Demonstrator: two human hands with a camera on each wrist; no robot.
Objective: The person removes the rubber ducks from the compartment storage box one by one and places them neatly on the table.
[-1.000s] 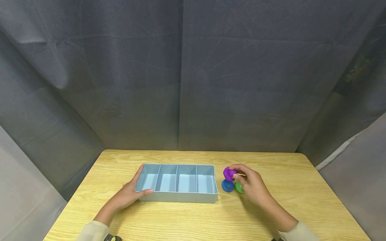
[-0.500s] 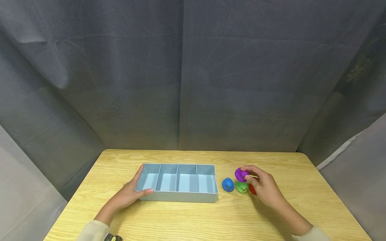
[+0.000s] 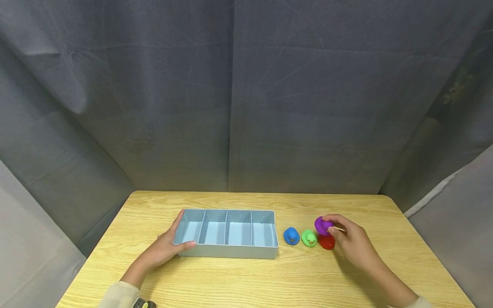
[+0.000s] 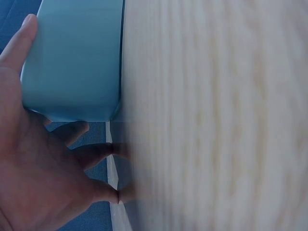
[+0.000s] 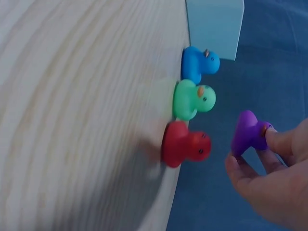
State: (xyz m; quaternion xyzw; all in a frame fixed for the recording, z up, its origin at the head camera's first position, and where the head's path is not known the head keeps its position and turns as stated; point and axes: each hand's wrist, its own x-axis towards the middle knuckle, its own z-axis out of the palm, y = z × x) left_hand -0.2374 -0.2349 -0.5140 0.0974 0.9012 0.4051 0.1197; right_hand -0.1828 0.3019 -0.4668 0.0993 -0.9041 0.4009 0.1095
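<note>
My right hand (image 3: 356, 245) pinches a purple rubber duck (image 3: 322, 225) by its head between thumb and fingers. In the right wrist view this purple duck (image 5: 248, 131) hangs tilted in the air, apart from the table. A red rubber duck (image 3: 326, 242), a green one (image 3: 309, 238) and a blue one (image 3: 291, 236) stand in a row to the left of that hand. At the left end of a light blue divided box (image 3: 227, 251), my left hand (image 3: 164, 249) rests with its fingers extended, the thumb over the front rim. The left wrist view shows the box's end wall (image 4: 74, 62) beside the palm.
Thin dividers split the box into several compartments with bare floors. Box and ducks stand on a wooden table (image 3: 231, 282) with rounded far corners. Grey curtains (image 3: 308, 107) hang behind it and at both sides.
My right hand has carried the purple duck rightward, from above the blue duck past the green one to above the red duck, which has come into view. My left hand and the box stay put.
</note>
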